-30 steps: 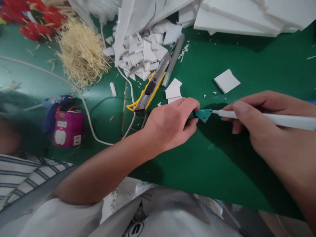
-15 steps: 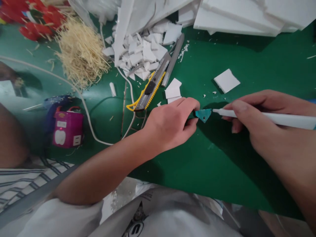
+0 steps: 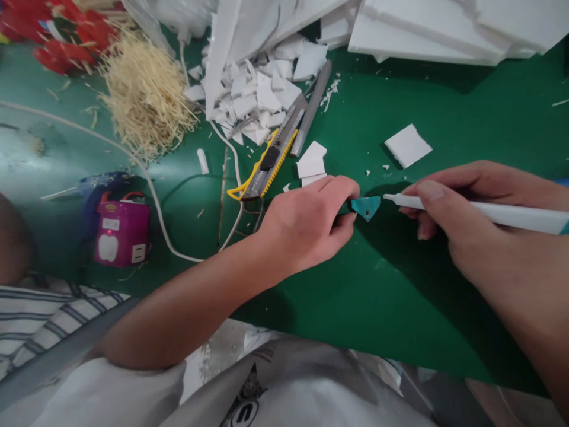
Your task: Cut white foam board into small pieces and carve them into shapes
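Observation:
Between the thumb and fingers of my left hand [image 3: 311, 219] is a small teal piece [image 3: 367, 207], with a dark spot near its lower edge. My right hand [image 3: 462, 207] is closed around a white marker [image 3: 511, 214]. The marker's tip points left and sits just right of the teal piece, with a slight gap. White foam bits [image 3: 312, 161] lie just behind my left hand, and a white foam square [image 3: 408, 146] lies behind the marker.
On the green table [image 3: 382, 320] are a yellow box cutter [image 3: 271, 157], a grey marker [image 3: 313, 107], foam scraps [image 3: 262, 95], straw-like strips [image 3: 146, 98] and a magenta box [image 3: 123, 232] beside a cord. Foam sheets [image 3: 435, 29] lie at the back. Another person's striped clothing shows at left.
The other person's hand at the far left has left the view, and their arm has shifted. My hands have barely moved; the marker tip remains beside the teal piece.

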### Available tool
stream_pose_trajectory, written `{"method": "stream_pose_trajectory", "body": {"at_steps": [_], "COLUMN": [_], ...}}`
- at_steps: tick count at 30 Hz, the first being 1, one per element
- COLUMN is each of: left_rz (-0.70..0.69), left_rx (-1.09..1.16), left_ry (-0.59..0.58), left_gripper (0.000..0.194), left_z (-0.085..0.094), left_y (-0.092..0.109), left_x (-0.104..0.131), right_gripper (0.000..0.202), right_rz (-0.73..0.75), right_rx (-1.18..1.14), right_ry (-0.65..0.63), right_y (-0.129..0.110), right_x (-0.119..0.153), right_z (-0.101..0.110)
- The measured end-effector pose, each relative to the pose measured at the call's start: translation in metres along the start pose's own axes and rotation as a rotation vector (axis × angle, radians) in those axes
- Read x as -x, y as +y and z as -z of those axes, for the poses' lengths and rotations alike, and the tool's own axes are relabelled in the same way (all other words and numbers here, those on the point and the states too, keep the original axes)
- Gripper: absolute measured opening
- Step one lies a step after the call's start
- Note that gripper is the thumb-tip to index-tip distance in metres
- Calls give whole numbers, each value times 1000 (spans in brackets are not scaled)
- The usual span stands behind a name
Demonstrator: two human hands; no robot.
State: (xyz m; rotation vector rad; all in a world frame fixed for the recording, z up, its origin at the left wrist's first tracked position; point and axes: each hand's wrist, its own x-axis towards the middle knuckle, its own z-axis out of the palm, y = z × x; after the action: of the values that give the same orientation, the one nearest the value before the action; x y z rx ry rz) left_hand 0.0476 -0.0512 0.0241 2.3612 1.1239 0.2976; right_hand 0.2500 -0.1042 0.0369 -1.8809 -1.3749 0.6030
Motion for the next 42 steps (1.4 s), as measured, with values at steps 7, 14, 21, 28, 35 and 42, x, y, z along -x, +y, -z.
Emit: {"method": "stream_pose_trajectory", "body": {"at_steps": [7, 14, 21, 28, 35, 42], "left_rz": [0, -8, -7, -5, 8, 3], "left_rx": [-12, -2, -9, -9, -17, 3], "left_ry": [5, 11, 16, 7, -3, 8], "left_gripper": [18, 19, 18, 17, 17, 18], "left_z": [-1, -1, -1, -2, -1, -1], "left_y": [0, 0, -1, 0, 0, 0], "left_x": [0, 0, -1, -1, -1, -1], "right_gripper": [18, 17, 22, 23, 24, 26], "right_rz": [21, 16, -65, -65, -99, -100], "right_rx": [5, -54, 35, 95, 137, 79], "right_ry": [-7, -1, -8, -48, -48, -42], "right_y": [1, 5, -14, -22, -29, -21], "right_x": [0, -1, 5, 7, 9, 5], "right_z": [0, -2, 0, 1, 2, 1]}}
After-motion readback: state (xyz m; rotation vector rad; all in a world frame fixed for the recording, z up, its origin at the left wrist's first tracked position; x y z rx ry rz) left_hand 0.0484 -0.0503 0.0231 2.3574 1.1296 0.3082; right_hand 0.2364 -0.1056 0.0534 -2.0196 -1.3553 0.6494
